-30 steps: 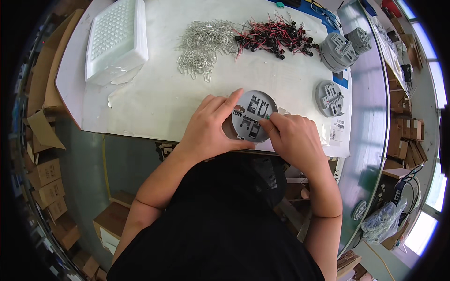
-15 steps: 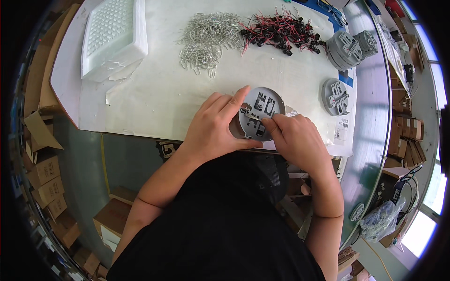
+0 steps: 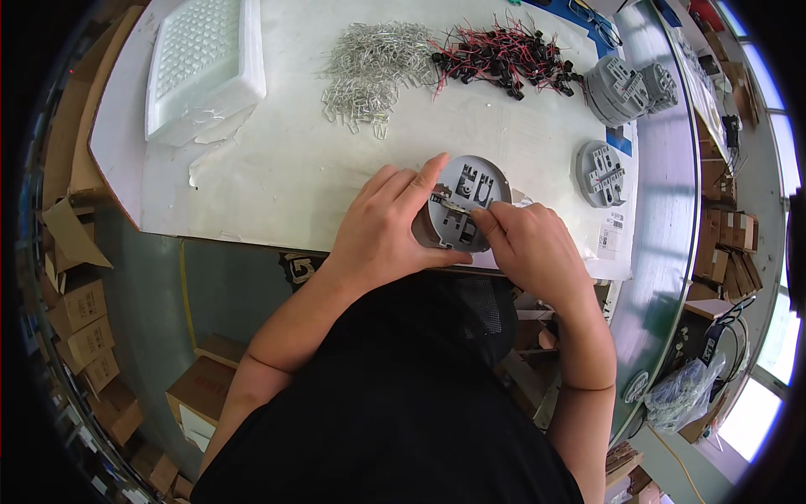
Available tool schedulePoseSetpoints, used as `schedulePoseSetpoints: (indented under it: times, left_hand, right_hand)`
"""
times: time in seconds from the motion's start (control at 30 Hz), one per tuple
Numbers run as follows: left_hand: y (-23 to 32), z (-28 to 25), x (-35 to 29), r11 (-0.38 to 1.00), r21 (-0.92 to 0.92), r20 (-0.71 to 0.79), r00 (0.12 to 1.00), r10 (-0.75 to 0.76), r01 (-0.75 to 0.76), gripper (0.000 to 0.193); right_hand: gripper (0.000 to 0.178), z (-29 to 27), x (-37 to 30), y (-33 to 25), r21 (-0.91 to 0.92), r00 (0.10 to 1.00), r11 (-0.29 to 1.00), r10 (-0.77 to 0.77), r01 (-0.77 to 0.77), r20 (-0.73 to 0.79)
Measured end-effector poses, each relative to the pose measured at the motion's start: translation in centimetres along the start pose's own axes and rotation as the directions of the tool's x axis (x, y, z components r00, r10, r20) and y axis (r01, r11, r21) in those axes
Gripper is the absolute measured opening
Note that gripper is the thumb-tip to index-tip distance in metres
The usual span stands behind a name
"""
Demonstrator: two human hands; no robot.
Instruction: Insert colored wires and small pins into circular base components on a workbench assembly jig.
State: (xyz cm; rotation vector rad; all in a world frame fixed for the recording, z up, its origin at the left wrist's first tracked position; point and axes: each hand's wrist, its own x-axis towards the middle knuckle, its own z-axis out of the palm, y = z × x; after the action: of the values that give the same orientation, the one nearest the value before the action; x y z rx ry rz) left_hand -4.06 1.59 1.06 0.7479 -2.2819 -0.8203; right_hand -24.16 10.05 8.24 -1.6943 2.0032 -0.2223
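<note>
— What have you got in your hands?

— My left hand (image 3: 382,231) is wrapped around the left rim of a round grey plastic base plate with slotted sockets (image 3: 466,202), forefinger stretched over its top edge. I hold it tilted up off the white worktop (image 3: 277,176), near the table's front edge.

— And the other hand?

— My right hand (image 3: 525,248) is closed in a pinch on a thin silver metal clip (image 3: 453,204), which lies across the middle of the plate's face. Thumb and forefinger meet on the clip's right end.

— What lies around the plate?

— Beyond the plate, toward the far side of the table, is a loose heap of silver metal clips (image 3: 369,67). To the right of that heap, a pile of small black parts with red wires (image 3: 504,60). Right of the plate, well apart from it, another grey round plate (image 3: 601,173) lies flat, and beyond that one a stack of the same grey plates (image 3: 617,91). Far off to the plate's left sits a white foam tray with a grid of small cells (image 3: 201,67).
</note>
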Motion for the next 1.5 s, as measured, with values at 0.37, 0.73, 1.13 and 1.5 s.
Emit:
schedulePoseSetpoints:
  times: [0.37,0.73,1.13,1.5]
  left_hand:
    - [0.1,0.1,-0.1,1.000,-0.006,-0.011,1.000,0.023,-0.023,0.112]
    - [0.2,-0.2,0.1,1.000,-0.014,0.023,0.999,-0.023,0.023,0.110]
    - [0.0,-0.1,-0.1,1.000,-0.004,0.010,1.000,-0.008,0.008,0.112]
    - [0.3,-1.5,0.5,0.998,-0.057,0.100,0.994,-0.033,0.039,0.108]
  right_hand:
    - [0.040,-0.1,0.5,-0.4,0.030,0.999,0.999,-0.035,0.034,0.020]
    - [0.038,-1.7,0.4,-3.3,-0.108,0.999,0.994,-0.020,0.015,-0.047]
    - [0.038,-1.9,0.4,-3.8,-0.185,1.000,0.982,0.026,-0.025,0.004]
    - [0.035,-1.1,0.4,-1.0,-0.226,0.998,0.973,-0.047,0.055,0.039]
